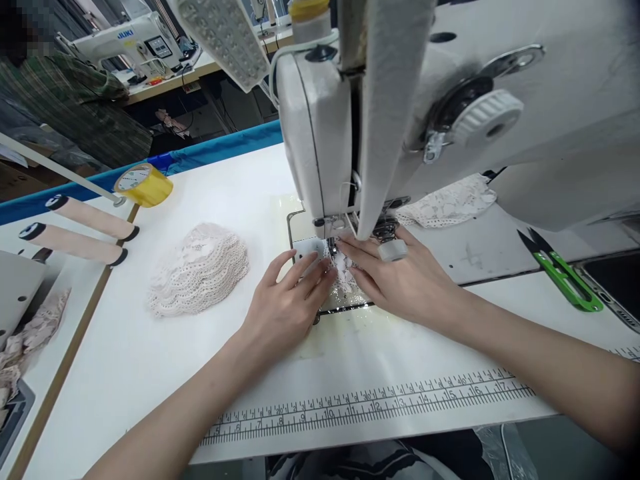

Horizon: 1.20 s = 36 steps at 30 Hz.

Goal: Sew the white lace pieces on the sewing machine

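A small piece of white lace point(344, 272) lies under the presser foot of the sewing machine point(320, 147), on the metal needle plate. From the left, my left hand point(290, 297) rests with fingers stretched out, their tips at the lace's left edge. On the other side my right hand point(400, 277) lies with its fingers extended over the lace, close to the needle; the machine head partly covers it. Left of the machine sits a stack of scalloped lace pieces point(203, 270). More lace point(445, 203) lies behind my right hand, under the machine arm.
Green thread snips point(565, 273) lie at the right beside a dark phone point(613, 283). Two thread cones point(75, 243) and a yellow tape roll point(144, 185) are at the left. A printed ruler point(375, 403) runs along the front edge. A person point(70, 100) is at the back left.
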Each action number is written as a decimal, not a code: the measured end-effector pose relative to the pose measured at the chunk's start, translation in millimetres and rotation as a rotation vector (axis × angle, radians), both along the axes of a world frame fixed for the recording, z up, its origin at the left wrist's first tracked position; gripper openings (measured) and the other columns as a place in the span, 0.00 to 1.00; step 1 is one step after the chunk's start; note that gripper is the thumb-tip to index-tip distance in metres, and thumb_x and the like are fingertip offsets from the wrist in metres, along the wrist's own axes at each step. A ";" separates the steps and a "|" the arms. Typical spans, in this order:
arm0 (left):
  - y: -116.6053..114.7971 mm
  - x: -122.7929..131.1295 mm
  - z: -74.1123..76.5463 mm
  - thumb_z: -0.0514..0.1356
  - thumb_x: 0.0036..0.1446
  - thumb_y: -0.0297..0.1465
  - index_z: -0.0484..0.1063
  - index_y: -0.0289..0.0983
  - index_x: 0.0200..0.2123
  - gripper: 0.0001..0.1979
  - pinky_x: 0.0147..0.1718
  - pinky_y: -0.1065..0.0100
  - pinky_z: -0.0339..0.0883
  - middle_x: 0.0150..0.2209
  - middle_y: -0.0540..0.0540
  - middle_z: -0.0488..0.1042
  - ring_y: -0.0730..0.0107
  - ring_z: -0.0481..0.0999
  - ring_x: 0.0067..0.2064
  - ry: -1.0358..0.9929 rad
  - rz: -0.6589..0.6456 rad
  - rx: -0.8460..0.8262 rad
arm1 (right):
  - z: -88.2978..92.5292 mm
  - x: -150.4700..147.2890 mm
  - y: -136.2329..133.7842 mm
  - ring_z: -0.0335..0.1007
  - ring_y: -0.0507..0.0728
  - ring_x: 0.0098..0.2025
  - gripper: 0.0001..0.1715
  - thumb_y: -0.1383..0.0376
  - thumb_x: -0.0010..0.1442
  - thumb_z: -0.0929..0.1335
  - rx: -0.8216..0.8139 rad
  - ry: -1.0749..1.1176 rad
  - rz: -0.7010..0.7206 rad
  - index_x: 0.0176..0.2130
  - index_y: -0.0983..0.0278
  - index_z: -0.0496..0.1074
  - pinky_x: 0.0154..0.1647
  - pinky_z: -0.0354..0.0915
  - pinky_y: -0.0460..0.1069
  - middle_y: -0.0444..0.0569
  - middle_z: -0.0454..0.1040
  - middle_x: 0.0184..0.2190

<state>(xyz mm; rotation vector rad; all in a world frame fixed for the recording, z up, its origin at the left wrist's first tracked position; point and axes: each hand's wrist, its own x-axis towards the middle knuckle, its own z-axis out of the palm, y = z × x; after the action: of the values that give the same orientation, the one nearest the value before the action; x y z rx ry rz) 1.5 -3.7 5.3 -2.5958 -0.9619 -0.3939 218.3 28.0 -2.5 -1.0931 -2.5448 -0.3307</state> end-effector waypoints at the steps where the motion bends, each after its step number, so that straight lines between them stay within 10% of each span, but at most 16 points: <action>1: -0.4 0.6 0.1 0.55 0.62 0.22 0.71 0.34 0.53 0.17 0.58 0.53 0.59 0.51 0.43 0.77 0.59 0.71 0.57 0.002 0.001 0.004 | 0.1 0.4 0.3 0.66 0.62 0.54 0.19 0.66 0.67 0.59 -0.002 0.005 0.000 0.39 0.66 0.79 0.61 0.52 0.58 0.53 0.79 0.43; 15: 0.0 2.9 -2.0 0.55 0.61 0.21 0.72 0.36 0.51 0.16 0.57 0.52 0.60 0.52 0.44 0.76 0.60 0.71 0.57 -0.015 0.021 0.025 | 2.3 3.9 0.1 0.69 0.62 0.52 0.16 0.67 0.65 0.61 0.054 0.045 0.042 0.45 0.67 0.77 0.61 0.54 0.62 0.52 0.80 0.39; 23: -0.8 4.9 -1.0 0.56 0.62 0.22 0.73 0.34 0.48 0.13 0.56 0.54 0.61 0.45 0.46 0.79 0.63 0.75 0.48 -0.082 -0.021 0.051 | 3.0 1.5 -9.1 0.68 0.53 0.31 0.15 0.76 0.61 0.63 0.116 0.158 0.204 0.37 0.65 0.78 0.34 0.61 0.50 0.45 0.80 0.35; 36: -2.7 2.2 -1.8 0.56 0.61 0.22 0.72 0.38 0.51 0.17 0.58 0.53 0.59 0.47 0.46 0.77 0.63 0.74 0.51 -0.090 -0.005 -0.029 | 2.7 3.0 -9.2 0.70 0.55 0.38 0.15 0.78 0.61 0.63 0.115 0.081 0.228 0.35 0.66 0.77 0.34 0.59 0.50 0.46 0.78 0.33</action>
<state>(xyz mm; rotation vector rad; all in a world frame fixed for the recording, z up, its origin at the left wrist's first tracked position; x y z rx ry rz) 3.6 -6.4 3.5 -2.6265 -0.9975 -0.5051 221.3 18.9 0.2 -0.7502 -2.5123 -0.3592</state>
